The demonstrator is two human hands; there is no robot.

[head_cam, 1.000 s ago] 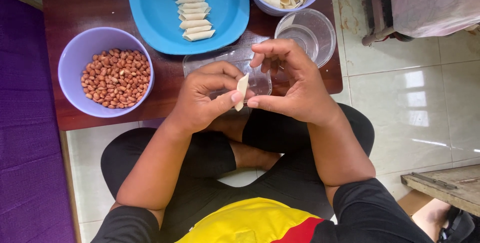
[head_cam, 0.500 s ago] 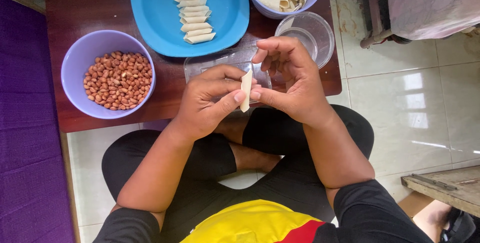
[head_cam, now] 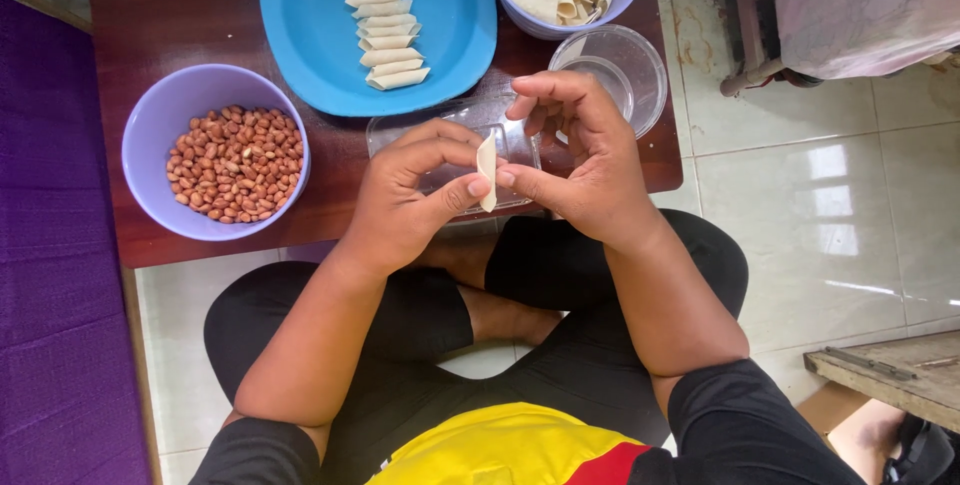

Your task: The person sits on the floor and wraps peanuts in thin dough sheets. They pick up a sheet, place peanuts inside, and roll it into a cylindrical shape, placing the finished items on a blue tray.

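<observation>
Your left hand (head_cam: 405, 195) and right hand (head_cam: 585, 160) pinch a pale wrapper (head_cam: 487, 172) between closed fingertips, its long axis running toward and away from you, just over the clear tray (head_cam: 400, 130) at the table's near edge.

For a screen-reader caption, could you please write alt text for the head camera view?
Seen from above, a seated person's left hand and right hand pinch a small pale dough strip over a dark wooden table, between a lilac plastic bowl of peanuts and a blue plastic tray of rolled dough pieces.
</observation>
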